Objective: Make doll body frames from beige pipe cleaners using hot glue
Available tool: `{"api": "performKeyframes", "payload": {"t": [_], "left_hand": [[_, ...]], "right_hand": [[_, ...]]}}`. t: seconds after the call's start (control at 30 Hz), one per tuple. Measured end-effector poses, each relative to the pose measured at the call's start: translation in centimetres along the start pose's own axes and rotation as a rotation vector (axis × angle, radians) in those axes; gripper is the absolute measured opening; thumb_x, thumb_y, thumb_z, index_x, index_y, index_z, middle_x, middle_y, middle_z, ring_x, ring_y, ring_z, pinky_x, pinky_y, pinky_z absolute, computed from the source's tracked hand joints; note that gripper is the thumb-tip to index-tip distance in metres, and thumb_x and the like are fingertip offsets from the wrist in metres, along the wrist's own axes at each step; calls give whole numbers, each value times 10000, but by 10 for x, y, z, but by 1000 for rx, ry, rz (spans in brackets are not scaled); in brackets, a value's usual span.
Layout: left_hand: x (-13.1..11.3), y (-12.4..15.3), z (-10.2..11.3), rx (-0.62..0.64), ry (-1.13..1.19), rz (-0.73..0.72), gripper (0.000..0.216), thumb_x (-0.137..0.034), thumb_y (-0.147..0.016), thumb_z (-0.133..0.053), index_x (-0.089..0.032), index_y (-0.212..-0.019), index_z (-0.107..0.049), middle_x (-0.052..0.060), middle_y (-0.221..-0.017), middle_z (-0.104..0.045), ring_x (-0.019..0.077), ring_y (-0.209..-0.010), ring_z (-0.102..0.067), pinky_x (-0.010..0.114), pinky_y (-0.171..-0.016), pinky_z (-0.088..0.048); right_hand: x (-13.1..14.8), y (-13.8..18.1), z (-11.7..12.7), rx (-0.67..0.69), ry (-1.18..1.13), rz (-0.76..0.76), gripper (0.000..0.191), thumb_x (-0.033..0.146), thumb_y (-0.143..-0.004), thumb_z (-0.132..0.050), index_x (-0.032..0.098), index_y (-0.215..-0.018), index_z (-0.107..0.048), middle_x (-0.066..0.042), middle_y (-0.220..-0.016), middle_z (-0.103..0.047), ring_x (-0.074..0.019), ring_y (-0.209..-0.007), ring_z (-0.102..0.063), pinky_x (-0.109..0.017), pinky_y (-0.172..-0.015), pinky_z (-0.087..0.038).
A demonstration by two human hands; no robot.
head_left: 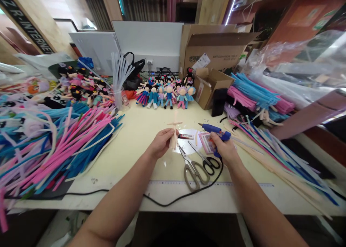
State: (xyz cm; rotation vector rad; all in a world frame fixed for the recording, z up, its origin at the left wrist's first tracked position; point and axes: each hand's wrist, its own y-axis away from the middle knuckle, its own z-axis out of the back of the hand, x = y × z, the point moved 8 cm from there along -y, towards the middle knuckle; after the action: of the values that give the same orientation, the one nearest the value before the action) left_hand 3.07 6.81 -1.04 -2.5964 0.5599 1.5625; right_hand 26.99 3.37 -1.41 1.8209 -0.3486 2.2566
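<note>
Between the fingers of my left hand point(163, 143) is a cream pipe-cleaner figure point(175, 126), with a crosspiece near its top and strands hanging below. My right hand point(225, 149) is wrapped round the handle of a blue glue gun point(212, 128), its nozzle pointing left towards the figure. Two pairs of scissors lie between the hands: large scissors with grey handles point(192, 167) and smaller dark-handled scissors point(207, 160). A white round sheet point(185, 148) is under them, with a dark-and-white packet point(186, 136) on it. A pink card point(207, 143) lies below the glue gun.
Loose pipe cleaners pile up at left point(65, 142) and right point(286, 157). Several finished dolls point(169, 95) stand at the back, near an open cardboard box point(211, 84) and a phone point(219, 102). A black cord point(167, 204) crosses the front, near a ruler point(243, 184).
</note>
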Motion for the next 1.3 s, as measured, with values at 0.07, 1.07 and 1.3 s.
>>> {"api": "performKeyframes", "payload": {"t": [0.07, 1.07, 1.3], "left_hand": [[2, 1, -2, 15, -1, 7, 282, -371, -646, -721, -103, -698, -649, 13, -590, -564, 79, -516, -472, 201, -501, -343], [5, 18, -35, 296, 193, 106, 170, -273, -774, -613, -119, -706, -587, 15, -624, -510, 85, -550, -470, 218, -550, -376], [5, 16, -33, 290, 156, 91, 180, -275, -774, -612, -120, -688, -577, 10, -610, -495, 78, -530, -449, 209, -529, -361]], "right_hand": [[-6, 9, 4, 14, -46, -77, 421, 582, -730, -590, 162, -704, -603, 30, -487, -461, -83, -425, -392, -209, -380, -275], [36, 51, -61, 324, -255, -4, 356, 524, -787, -548, 180, -752, -632, 26, -534, -473, -84, -456, -399, -200, -374, -264], [44, 48, -47, 185, 13, 95, 315, 503, -755, -592, 191, -731, -628, 22, -535, -490, -115, -498, -446, -249, -463, -377]]}}
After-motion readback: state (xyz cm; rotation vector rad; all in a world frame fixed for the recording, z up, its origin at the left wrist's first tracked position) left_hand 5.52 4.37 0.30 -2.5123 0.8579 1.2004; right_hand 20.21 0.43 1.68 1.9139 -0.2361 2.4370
